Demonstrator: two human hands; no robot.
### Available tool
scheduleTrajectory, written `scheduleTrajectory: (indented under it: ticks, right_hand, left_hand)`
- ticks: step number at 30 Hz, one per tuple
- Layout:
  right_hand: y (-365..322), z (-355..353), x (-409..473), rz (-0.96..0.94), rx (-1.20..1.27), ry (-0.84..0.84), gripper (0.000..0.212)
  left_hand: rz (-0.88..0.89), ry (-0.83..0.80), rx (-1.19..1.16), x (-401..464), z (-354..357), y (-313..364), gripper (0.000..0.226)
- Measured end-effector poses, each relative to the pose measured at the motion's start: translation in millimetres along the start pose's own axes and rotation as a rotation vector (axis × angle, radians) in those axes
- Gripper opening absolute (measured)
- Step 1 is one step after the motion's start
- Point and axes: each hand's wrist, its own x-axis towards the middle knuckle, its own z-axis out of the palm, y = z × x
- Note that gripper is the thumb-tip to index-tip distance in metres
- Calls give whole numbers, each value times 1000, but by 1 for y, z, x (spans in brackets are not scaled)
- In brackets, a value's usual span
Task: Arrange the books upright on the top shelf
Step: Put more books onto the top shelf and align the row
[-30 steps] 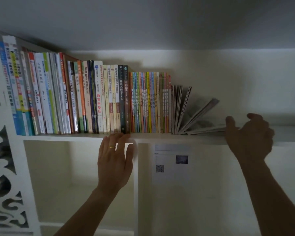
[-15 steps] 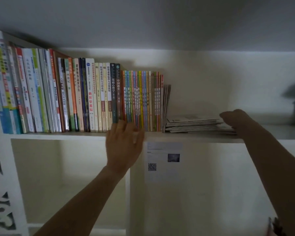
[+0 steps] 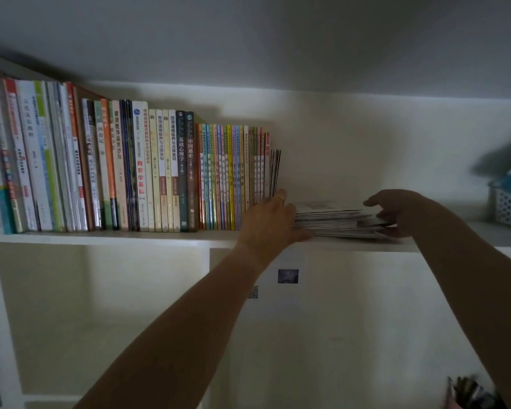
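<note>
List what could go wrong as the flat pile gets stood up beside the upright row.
1. The flat pile is many thin booklets; the right hand grips only its right end, so some may slide out or fan open when tipped.
2. The thin booklets ending the upright row have no support on their right; they may topple if the left hand moves away.

From my feed, the top shelf (image 3: 106, 238) reads white. The upright books (image 3: 136, 169) show mixed spines: white, lime green, orange, navy, two dark grey-green ones, then a thin run striped in orange, blue, green, yellow and pink. The flat stack (image 3: 331, 221) looks pale with grey-white page edges. At far right I see a white lattice-patterned basket (image 3: 508, 208) holding something blue.
</note>
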Motion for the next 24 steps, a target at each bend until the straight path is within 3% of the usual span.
scheduleTrajectory:
  ticks: [3, 6, 12, 16, 18, 22, 24]
  right_hand:
    - [-3, 2, 0, 15, 41, -46, 30]
    - [-10, -3, 4, 17, 83, -161, 50]
    - [-17, -1, -5, 16, 209, -248, 38]
    - [-20, 4, -9, -156, 438, -247, 10]
    - [-26, 7, -15, -261, 505, -266, 16]
    - [-36, 21, -38, -280, 333, -359, 44]
    - [-32, 42, -45, -356, 409, -389, 44]
  left_hand:
    - [65, 26, 128, 7, 1, 8, 68]
    - [194, 80, 291, 16, 8, 17, 67]
    - [361, 254, 429, 27, 27, 14, 72]
    - [303, 254, 391, 30, 26, 19, 54]
    - [266, 288, 354, 34, 26, 21, 54]
    - [74, 280, 164, 44, 23, 27, 52]
    - [-3, 275, 87, 43, 23, 31, 50]
